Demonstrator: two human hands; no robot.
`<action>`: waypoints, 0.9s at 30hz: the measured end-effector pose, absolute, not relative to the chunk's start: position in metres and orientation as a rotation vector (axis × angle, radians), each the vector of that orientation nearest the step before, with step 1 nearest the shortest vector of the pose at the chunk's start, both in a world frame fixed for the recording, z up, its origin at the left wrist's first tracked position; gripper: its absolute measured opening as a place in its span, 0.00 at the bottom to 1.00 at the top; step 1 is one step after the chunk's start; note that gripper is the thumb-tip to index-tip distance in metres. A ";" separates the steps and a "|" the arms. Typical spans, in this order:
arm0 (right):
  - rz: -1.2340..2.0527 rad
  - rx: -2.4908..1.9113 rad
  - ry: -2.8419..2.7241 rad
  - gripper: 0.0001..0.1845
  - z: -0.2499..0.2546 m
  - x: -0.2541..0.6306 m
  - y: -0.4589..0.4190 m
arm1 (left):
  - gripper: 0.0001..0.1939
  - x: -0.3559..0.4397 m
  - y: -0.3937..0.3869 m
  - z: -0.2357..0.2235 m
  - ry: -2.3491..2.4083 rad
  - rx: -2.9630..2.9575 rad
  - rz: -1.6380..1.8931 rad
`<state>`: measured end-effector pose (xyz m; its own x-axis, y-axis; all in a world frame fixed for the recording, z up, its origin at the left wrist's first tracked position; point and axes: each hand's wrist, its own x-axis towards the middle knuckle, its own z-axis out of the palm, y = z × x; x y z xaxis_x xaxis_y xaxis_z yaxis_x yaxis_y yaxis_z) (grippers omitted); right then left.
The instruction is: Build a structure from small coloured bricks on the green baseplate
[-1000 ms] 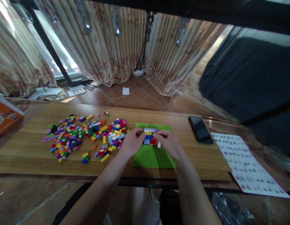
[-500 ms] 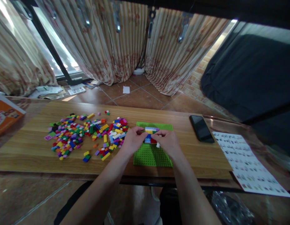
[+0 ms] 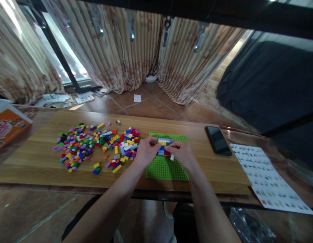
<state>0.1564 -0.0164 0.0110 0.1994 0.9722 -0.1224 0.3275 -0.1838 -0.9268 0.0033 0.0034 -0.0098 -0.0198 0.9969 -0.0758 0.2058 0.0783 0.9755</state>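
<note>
On the green baseplate [image 3: 166,170] sits a small structure of toy bricks [image 3: 164,151], with white, purple, yellow, blue and red parts showing. My left hand [image 3: 147,148] grips its left side, thumb and fingers closed at the edge. From the other side, my right hand [image 3: 180,152] pinches the structure near its red and blue bricks. A small white brick [image 3: 172,157] shows beneath the right fingers. Whether the structure is pressed onto the plate or slightly above it I cannot tell.
Loose coloured bricks [image 3: 80,143] spread over the left of the wooden board [image 3: 136,180]. A black phone [image 3: 218,140] lies to the right, beside a printed instruction sheet [image 3: 267,175]. An orange and white box [image 3: 9,125] stands at the far left.
The view has shifted slightly, so the scene sits a little lower and further right. Both hands keep their hold on the brick structure, with hardly any movement.
</note>
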 end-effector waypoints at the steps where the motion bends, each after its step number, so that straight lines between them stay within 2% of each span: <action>1: 1.048 -1.613 -1.189 0.17 0.013 0.158 -0.018 | 0.08 0.003 0.003 -0.010 1.404 1.307 1.048; 6: 1.169 -1.429 -0.857 0.24 0.024 0.173 -0.020 | 0.10 -0.003 0.001 -0.003 1.421 1.319 1.047; 14: 1.279 -1.346 -0.810 0.22 0.027 0.177 -0.019 | 0.10 -0.011 0.001 0.003 1.414 1.256 1.043; 22: 1.048 -1.619 -1.195 0.20 0.010 0.163 -0.018 | 0.12 -0.002 0.001 -0.003 1.460 1.368 0.945; 27: 0.795 -1.788 -1.345 0.13 0.009 0.157 -0.019 | 0.11 0.001 0.004 -0.005 1.444 1.265 0.973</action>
